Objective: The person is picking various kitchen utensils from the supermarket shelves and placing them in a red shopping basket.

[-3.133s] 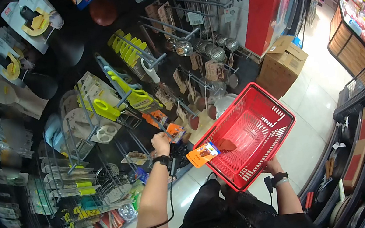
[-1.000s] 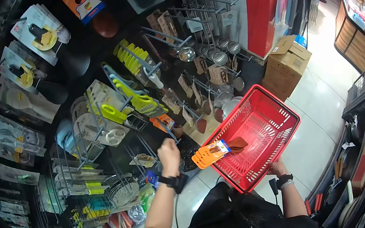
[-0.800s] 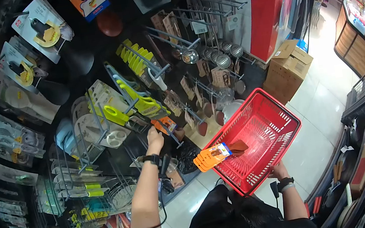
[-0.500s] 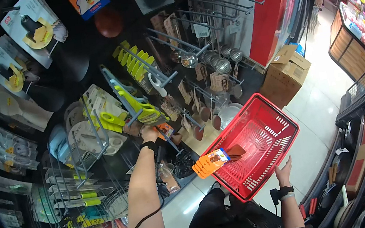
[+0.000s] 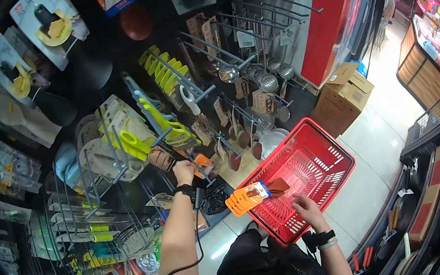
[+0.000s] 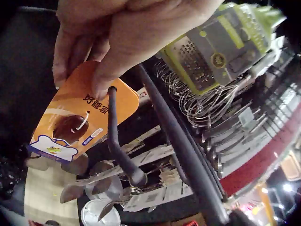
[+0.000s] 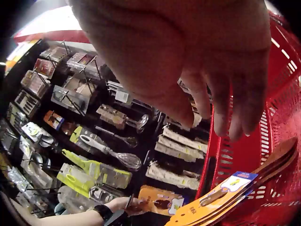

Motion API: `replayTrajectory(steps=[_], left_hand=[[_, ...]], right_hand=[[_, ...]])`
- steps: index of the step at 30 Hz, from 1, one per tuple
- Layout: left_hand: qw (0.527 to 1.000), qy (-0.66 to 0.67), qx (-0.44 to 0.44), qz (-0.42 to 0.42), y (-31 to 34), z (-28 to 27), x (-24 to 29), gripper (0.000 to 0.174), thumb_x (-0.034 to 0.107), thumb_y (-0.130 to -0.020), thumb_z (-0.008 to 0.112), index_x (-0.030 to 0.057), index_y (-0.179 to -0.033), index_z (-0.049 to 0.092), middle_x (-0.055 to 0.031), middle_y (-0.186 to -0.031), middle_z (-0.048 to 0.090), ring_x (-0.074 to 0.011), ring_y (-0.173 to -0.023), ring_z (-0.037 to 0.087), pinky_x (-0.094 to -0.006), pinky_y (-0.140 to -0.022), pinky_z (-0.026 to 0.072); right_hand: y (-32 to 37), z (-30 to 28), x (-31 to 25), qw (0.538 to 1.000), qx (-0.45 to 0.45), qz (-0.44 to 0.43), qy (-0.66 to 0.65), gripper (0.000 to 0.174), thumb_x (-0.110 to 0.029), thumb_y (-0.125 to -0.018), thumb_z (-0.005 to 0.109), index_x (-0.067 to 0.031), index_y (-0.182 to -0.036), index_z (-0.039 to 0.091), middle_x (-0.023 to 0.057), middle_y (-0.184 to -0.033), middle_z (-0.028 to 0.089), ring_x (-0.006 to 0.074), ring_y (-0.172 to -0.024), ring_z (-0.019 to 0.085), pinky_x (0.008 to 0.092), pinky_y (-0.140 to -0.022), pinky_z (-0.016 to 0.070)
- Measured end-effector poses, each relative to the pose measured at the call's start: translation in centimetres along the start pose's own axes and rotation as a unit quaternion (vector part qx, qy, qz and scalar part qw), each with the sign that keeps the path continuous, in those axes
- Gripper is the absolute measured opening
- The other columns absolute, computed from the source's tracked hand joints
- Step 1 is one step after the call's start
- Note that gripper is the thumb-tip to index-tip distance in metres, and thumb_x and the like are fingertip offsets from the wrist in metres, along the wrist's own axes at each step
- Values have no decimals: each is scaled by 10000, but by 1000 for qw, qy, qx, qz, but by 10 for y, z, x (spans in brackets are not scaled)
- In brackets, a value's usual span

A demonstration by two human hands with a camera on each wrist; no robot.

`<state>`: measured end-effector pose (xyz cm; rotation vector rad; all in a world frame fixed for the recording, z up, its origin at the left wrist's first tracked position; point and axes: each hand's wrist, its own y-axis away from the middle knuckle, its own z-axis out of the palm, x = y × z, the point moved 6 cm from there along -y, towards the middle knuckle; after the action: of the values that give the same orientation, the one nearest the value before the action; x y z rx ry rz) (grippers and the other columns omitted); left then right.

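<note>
At the hook (image 6: 113, 125), the left hand (image 6: 127, 35) pinches an orange card (image 6: 80, 110) between thumb and fingers, its hole round the metal. The right hand (image 5: 310, 214) hangs over the basket (image 5: 351, 166), fingers loose, holding nothing. A crooked pull could snag the card on the hook's bend; a knock could tip the packs (image 5: 245, 198) overhanging the basket.

Carded spatulas (image 5: 252, 194) across the shopping basket's (image 5: 305, 169) left rim, right hand (image 5: 309, 212) over its near right side, left hand (image 5: 183, 172) at a hooked card (image 6: 87, 110) left of it, carton (image 5: 345, 100) and skimmers (image 5: 267, 82) beyond it, pans (image 5: 387, 245) to its right.
</note>
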<state>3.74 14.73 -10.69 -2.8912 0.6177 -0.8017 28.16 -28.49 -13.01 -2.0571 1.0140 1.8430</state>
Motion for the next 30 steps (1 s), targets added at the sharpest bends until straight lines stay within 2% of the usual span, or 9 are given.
replayTrajectory(steps=[3, 9, 11, 15, 17, 20, 24, 27, 30], left_hand=[[997, 31, -48, -49, 30, -15, 28, 71, 78, -658, 651, 34, -689, 698, -179, -665, 633, -307, -676, 648, -377, -680, 521], [997, 71, -9, -30, 80, -17, 45, 86, 21, -686, 644, 6, -753, 696, -172, -678, 648, -226, -613, 658, -312, -609, 513], [990, 116, -30, -73, 92, -26, 55, 89, 47, -721, 662, -4, -784, 698, -153, -667, 656, -192, -595, 649, -304, -595, 510], [993, 92, -13, -77, 109, -11, 31, 111, 81, -755, 698, -12, -814, 701, -110, -655, 664, -140, -625, 648, -270, -595, 500], [991, 100, -18, -88, 122, -28, 47, 125, 88, -740, 712, -9, -818, 701, -141, -687, 669, -183, -635, 662, -296, -609, 507], [994, 33, -14, -102, 147, -34, 40, 161, 174, -768, 673, 50, -869, 692, -207, -762, 640, -349, -717, 642, -422, -680, 503], [996, -37, -14, -86, 170, -71, 61, 110, 126, -770, 643, 27, -805, 674, -228, -729, 624, -376, -726, 633, -452, -653, 500], [998, -45, -7, 37, 182, -110, 89, 100, 76, -726, 625, -22, -716, 639, -237, -684, 610, -393, -666, 619, -462, -638, 505], [997, -60, -19, 42, 190, -174, 119, 89, 52, -721, 600, -30, -712, 634, -242, -669, 597, -390, -643, 615, -459, -621, 497]], right_hand=[[4, 20, -24, 996, -53, 0, 75, 344, -164, -858, 621, -53, -1178, 561, 109, -964, 668, 182, -896, 633, 298, -781, 488], [15, 31, -42, 993, -94, -34, 58, 323, -163, -859, 622, -37, -1154, 589, 109, -980, 665, 174, -902, 632, 289, -783, 483], [16, 30, -41, 993, -100, -39, 56, 325, -162, -859, 622, -32, -1155, 588, 110, -983, 665, 174, -902, 632, 287, -782, 483], [19, 29, -36, 991, -111, -35, 67, 326, -162, -859, 624, -31, -1155, 591, 110, -988, 665, 169, -909, 629, 284, -779, 481], [20, 29, -35, 990, -116, -38, 70, 325, -162, -859, 624, -32, -1155, 591, 111, -989, 665, 168, -910, 628, 283, -780, 480], [18, 31, -32, 989, -126, -29, 75, 324, -164, -861, 621, -29, -1154, 591, 113, -990, 665, 170, -911, 627, 279, -784, 474], [14, 40, -34, 984, -152, -51, 78, 321, -164, -862, 617, -20, -1148, 591, 116, -982, 665, 173, -908, 628, 281, -792, 474], [13, 49, -40, 981, -168, -61, 77, 319, -162, -862, 615, -16, -1144, 590, 116, -981, 664, 178, -909, 628, 282, -796, 474], [14, 60, -65, 975, -192, -86, 74, 317, -155, -861, 616, -14, -1144, 586, 115, -993, 660, 178, -910, 629, 282, -792, 479]])
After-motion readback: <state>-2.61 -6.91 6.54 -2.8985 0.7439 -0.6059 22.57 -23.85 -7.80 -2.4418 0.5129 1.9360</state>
